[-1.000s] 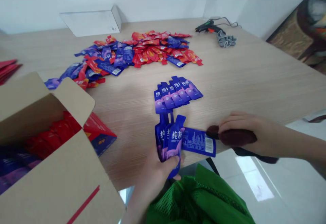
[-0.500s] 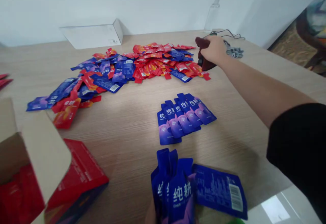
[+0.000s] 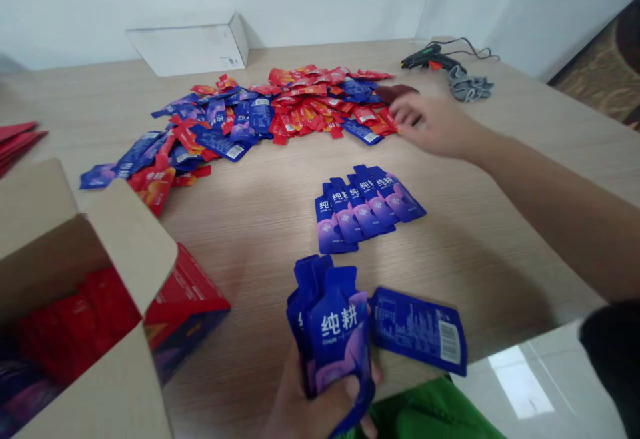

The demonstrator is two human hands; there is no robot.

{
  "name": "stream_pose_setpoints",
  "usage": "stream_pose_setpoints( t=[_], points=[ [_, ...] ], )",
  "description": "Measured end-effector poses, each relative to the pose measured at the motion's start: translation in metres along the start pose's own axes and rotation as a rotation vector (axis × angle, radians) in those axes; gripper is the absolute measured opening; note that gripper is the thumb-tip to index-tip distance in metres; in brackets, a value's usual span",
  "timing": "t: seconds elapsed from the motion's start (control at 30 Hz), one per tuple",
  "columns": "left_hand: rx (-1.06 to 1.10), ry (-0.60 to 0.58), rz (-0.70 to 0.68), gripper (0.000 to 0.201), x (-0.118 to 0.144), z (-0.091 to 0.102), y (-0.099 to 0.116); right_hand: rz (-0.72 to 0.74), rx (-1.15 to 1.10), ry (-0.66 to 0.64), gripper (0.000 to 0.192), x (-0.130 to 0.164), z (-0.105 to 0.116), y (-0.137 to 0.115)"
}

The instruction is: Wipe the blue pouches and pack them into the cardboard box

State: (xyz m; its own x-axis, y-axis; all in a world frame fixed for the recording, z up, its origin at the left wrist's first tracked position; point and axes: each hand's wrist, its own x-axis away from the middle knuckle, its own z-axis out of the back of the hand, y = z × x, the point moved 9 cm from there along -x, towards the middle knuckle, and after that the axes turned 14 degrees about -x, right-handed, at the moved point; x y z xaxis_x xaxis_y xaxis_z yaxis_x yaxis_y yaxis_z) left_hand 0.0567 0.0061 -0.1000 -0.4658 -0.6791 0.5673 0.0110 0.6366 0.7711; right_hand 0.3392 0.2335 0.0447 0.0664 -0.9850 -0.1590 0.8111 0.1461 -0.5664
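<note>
My left hand (image 3: 320, 402) grips several blue pouches (image 3: 333, 332), fanned slightly with the thumb across the front one. Just right of it, a blue pouch (image 3: 420, 329) lies on the table with its barcode side up. Further off, a row of overlapping blue pouches (image 3: 367, 209) lies face up. My right hand (image 3: 433, 122) is stretched out at the right end of a pile of red and blue pouches (image 3: 300, 106), its fingers apart and bent. A dark brown object (image 3: 395, 91) of unclear kind lies right behind its fingers.
At the left stands an open carton (image 3: 130, 246) holding red and blue pouches. A glue gun (image 3: 433, 58), a grey cloth (image 3: 470, 84) and a clear bottle (image 3: 434, 9) are at the back right. A white box (image 3: 190, 49) rests against the wall. Green fabric (image 3: 430, 412) shows below.
My right hand has let go of the dark brown object, which now lies by the pile's right end. My left hand has come further into view with its pouches. The view has shifted.
</note>
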Motion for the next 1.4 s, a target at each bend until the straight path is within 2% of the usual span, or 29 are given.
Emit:
stream_pose_setpoints(
  t=[0.07,0.1,0.13,0.2,0.23,0.3,0.37,0.47,0.5,0.57,0.67,0.73,0.8,0.87,0.93,1.03,1.1,1.17,1.27,1.33,1.4],
  points=[
    [0.042,0.002,-0.086,0.068,-0.001,-0.003,0.010,0.110,-0.029,-0.200,0.028,0.084,-0.031,-0.033],
    [0.057,0.015,-0.119,0.066,-0.001,-0.003,0.013,0.242,-0.039,-0.313,0.028,0.131,-0.051,-0.052],
    [0.066,0.032,-0.143,0.064,-0.001,-0.003,0.015,0.347,-0.025,-0.369,0.035,0.175,-0.069,-0.066],
    [0.062,0.066,-0.180,0.061,0.000,-0.002,0.017,0.390,0.043,-0.270,0.059,0.240,-0.087,-0.072],
    [0.052,0.078,-0.195,0.059,0.000,-0.002,0.016,0.396,0.072,-0.224,0.062,0.263,-0.094,-0.072],
    [0.035,0.085,-0.218,0.056,0.001,-0.004,0.014,0.373,0.070,-0.131,0.050,0.291,-0.095,-0.069],
    [0.035,0.079,-0.242,0.053,0.003,-0.007,0.012,0.289,-0.019,-0.038,0.042,0.299,-0.080,-0.063],
    [0.054,0.083,-0.282,0.052,0.007,-0.015,0.010,-0.042,-0.299,0.102,0.029,0.294,-0.050,-0.045],
    [0.059,0.089,-0.297,0.054,0.008,-0.018,0.010,-0.158,-0.438,0.143,0.028,0.293,-0.046,-0.041],
    [0.064,0.078,-0.311,0.059,0.010,-0.028,0.009,-0.299,-0.721,0.187,0.031,0.291,-0.056,-0.046],
    [0.062,0.033,-0.314,0.063,0.010,-0.045,0.008,-0.284,-0.919,0.212,0.030,0.285,-0.087,-0.074],
    [0.038,0.046,-0.299,0.060,0.009,-0.050,0.006,-0.247,-0.870,0.207,0.026,0.282,-0.107,-0.089],
    [0.013,0.083,-0.277,0.053,0.009,-0.050,0.005,-0.204,-0.764,0.184,0.025,0.280,-0.117,-0.098],
    [-0.021,0.118,-0.257,0.044,0.009,-0.048,0.006,-0.143,-0.636,0.163,0.028,0.279,-0.117,-0.102],
    [-0.110,0.184,-0.264,0.039,0.010,-0.043,0.009,-0.074,-0.546,0.192,0.036,0.282,-0.107,-0.104],
    [-0.320,0.379,-0.343,0.052,0.015,-0.034,0.018,-0.015,-0.552,0.205,0.057,0.287,-0.099,-0.109],
    [-0.496,0.438,-0.389,0.063,0.017,-0.039,0.021,-0.029,-0.678,0.194,0.074,0.286,-0.104,-0.114],
    [-0.694,0.406,-0.454,0.067,0.018,-0.057,0.023,-0.142,-0.852,0.265,0.074,0.281,-0.108,-0.109],
    [-0.936,0.262,-0.600,0.094,0.025,-0.093,0.030,-0.423,-1.056,0.434,0.044,0.273,-0.113,-0.087],
    [-1.021,0.130,-0.586,0.116,0.029,-0.110,0.031,-0.540,-1.150,0.457,0.037,0.269,-0.116,-0.075],
    [-1.012,0.014,-0.502,0.126,0.032,-0.116,0.029,-0.595,-1.223,0.477,0.041,0.268,-0.114,-0.063]
  ],
)
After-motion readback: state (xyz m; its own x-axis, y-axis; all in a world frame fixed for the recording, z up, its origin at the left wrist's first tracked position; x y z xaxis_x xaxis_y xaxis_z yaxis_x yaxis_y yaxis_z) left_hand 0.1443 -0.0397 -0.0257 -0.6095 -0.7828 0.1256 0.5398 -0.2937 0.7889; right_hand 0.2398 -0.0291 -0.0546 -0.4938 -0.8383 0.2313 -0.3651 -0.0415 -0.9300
